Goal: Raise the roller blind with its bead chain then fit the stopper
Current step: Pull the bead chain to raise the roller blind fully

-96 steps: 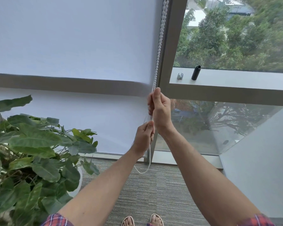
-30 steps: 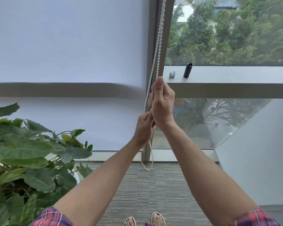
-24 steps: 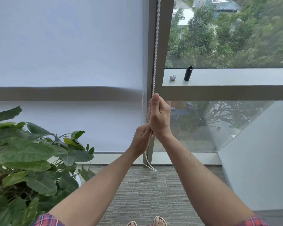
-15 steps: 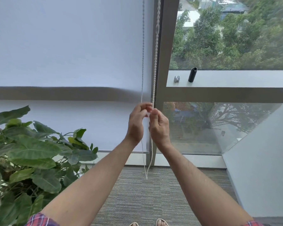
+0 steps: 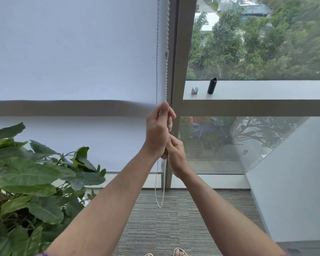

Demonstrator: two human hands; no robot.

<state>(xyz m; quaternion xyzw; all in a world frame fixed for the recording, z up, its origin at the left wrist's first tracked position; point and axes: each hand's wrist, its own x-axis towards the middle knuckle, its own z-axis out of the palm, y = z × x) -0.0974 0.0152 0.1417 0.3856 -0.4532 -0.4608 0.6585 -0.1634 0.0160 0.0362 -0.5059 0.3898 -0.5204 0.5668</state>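
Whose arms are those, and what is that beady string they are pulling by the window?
The camera sits on a person's head, looking forward and down, so the arms are that person's own. The beady string is the bead chain that winds the white roller blind up or down. The left hand grips the chain higher up, and the right hand grips it just below. The rest of the chain hangs in a loop above the carpet. On the window ledge stand a small grey clip and a black tube. A leafy potted plant stands on the left.
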